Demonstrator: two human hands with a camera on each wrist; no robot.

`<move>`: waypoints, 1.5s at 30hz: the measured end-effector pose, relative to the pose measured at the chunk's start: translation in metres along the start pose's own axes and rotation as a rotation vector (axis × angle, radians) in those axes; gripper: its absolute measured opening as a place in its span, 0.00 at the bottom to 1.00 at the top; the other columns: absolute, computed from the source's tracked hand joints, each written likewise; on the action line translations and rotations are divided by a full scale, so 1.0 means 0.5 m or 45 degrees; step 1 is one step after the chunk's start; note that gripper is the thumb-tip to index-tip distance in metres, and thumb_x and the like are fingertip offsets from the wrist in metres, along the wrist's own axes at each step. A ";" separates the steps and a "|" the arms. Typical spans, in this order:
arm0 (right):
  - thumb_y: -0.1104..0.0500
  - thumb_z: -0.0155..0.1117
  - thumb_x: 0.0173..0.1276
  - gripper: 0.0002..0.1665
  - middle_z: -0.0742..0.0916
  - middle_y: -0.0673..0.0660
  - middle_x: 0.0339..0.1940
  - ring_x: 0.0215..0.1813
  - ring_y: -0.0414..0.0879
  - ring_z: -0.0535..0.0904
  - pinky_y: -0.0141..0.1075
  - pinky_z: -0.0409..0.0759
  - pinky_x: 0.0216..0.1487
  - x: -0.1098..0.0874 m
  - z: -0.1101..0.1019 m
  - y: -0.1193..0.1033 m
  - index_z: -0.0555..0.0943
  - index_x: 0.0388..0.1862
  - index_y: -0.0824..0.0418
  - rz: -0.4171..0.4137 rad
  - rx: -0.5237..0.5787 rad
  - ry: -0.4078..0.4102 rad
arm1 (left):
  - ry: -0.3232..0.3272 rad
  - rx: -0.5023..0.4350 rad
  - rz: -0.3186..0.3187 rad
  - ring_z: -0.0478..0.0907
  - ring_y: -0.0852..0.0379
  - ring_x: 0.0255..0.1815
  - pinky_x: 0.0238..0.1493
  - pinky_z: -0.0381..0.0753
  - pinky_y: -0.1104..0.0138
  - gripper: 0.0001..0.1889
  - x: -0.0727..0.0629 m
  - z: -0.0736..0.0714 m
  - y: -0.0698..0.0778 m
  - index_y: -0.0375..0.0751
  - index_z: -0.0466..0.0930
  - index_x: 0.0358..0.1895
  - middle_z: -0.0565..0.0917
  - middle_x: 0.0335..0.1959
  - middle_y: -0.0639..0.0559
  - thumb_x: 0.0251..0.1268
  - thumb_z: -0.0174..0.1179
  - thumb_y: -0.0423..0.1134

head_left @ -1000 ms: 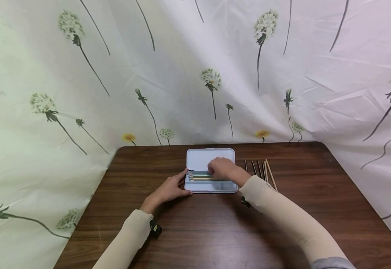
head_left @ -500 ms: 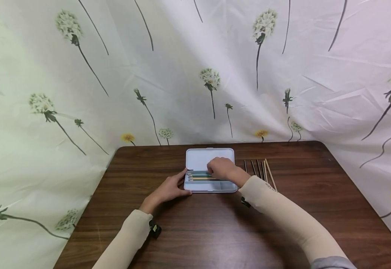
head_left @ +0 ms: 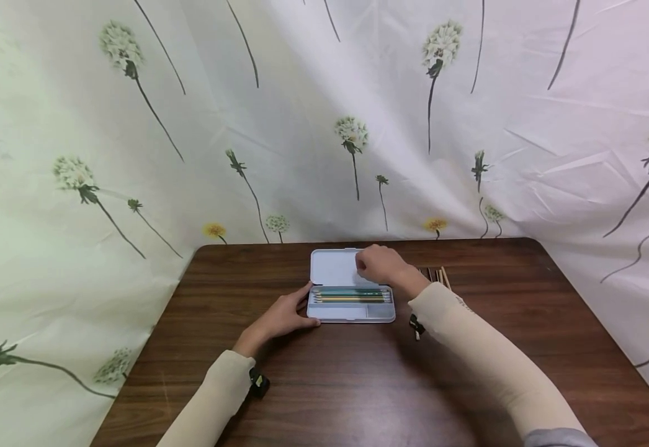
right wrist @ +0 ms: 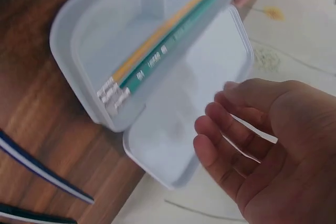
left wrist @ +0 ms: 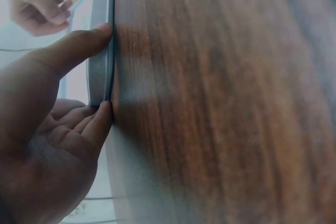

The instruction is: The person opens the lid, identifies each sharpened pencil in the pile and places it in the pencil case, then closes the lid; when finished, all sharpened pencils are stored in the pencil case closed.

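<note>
An open pale pencil case [head_left: 338, 313] lies on the table with its lid [head_left: 331, 268] folded back. Several green and yellow pencils [right wrist: 170, 43] lie side by side in its rear compartment. My left hand [head_left: 281, 315] holds the left end of the case, thumb on the front side and fingertips at the end, as the left wrist view shows. Above the lid hovers my right hand [head_left: 381, 264], its fingers [right wrist: 219, 124] loosely bent with nothing between them. In the head view its fingertips are hidden.
More pencils [head_left: 440, 275] lie on the wooden table [head_left: 324, 385] right of the case, partly covered by the right arm. Two dark striped ones [right wrist: 47, 169] show in the right wrist view. A flower-print curtain [head_left: 302, 124] hangs behind the table.
My right hand has lifted out of the rear compartment and moved back and slightly right over the lid, exposing the pencils there. The left hand stays in place on the case.
</note>
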State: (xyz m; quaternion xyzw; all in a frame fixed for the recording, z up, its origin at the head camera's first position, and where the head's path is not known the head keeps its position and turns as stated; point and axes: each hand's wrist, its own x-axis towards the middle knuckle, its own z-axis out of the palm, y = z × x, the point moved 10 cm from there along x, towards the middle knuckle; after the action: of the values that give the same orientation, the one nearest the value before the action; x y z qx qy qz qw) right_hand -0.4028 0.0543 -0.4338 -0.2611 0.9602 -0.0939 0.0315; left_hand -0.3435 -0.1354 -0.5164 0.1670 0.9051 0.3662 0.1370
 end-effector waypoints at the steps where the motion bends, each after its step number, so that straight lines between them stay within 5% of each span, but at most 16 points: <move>1: 0.59 0.66 0.78 0.06 0.87 0.52 0.34 0.33 0.44 0.78 0.38 0.77 0.36 0.001 -0.006 0.007 0.88 0.41 0.57 0.003 0.020 0.021 | -0.001 0.000 -0.003 0.73 0.44 0.79 0.76 0.75 0.52 0.54 0.000 0.001 0.000 0.41 0.51 0.87 0.61 0.86 0.38 0.66 0.77 0.46; 8: 0.59 0.65 0.78 0.17 0.87 0.62 0.59 0.58 0.56 0.84 0.50 0.84 0.60 0.007 -0.041 0.043 0.84 0.61 0.66 0.026 0.055 0.173 | 0.010 0.007 -0.002 0.73 0.44 0.79 0.77 0.74 0.51 0.54 0.005 -0.001 0.002 0.41 0.52 0.87 0.61 0.86 0.39 0.65 0.78 0.46; 17: 0.52 0.60 0.84 0.33 0.78 0.66 0.77 0.77 0.62 0.75 0.56 0.74 0.76 0.011 -0.005 0.074 0.69 0.80 0.66 0.127 0.126 0.013 | 0.002 0.009 0.023 0.72 0.44 0.79 0.77 0.74 0.51 0.54 0.011 0.004 0.005 0.40 0.52 0.87 0.61 0.86 0.39 0.65 0.78 0.46; 29: 0.52 0.60 0.84 0.25 0.81 0.63 0.73 0.75 0.61 0.75 0.56 0.73 0.77 -0.014 -0.024 0.031 0.78 0.74 0.60 0.041 0.144 0.163 | 0.006 0.057 0.023 0.73 0.43 0.78 0.76 0.75 0.51 0.54 0.004 0.001 0.005 0.38 0.52 0.87 0.63 0.84 0.37 0.64 0.78 0.46; 37: 0.56 0.58 0.85 0.18 0.85 0.58 0.56 0.59 0.54 0.79 0.51 0.81 0.59 -0.052 -0.032 -0.001 0.83 0.68 0.52 -0.100 0.123 0.338 | 0.031 -0.025 0.018 0.74 0.42 0.78 0.75 0.77 0.51 0.54 0.001 -0.004 0.008 0.40 0.54 0.87 0.64 0.84 0.36 0.63 0.79 0.42; 45: 0.61 0.53 0.86 0.18 0.88 0.54 0.60 0.62 0.51 0.85 0.50 0.84 0.62 -0.077 -0.005 -0.008 0.81 0.68 0.53 -0.115 0.308 0.290 | 0.023 -0.077 0.016 0.72 0.43 0.80 0.76 0.75 0.51 0.53 0.007 0.000 0.000 0.40 0.55 0.86 0.63 0.85 0.37 0.62 0.79 0.41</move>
State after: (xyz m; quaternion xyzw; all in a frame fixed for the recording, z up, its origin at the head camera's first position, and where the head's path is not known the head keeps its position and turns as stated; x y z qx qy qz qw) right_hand -0.3681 0.0710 -0.4300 -0.2860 0.9265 -0.2392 -0.0506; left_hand -0.3469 -0.1338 -0.5168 0.1652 0.8938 0.3956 0.1314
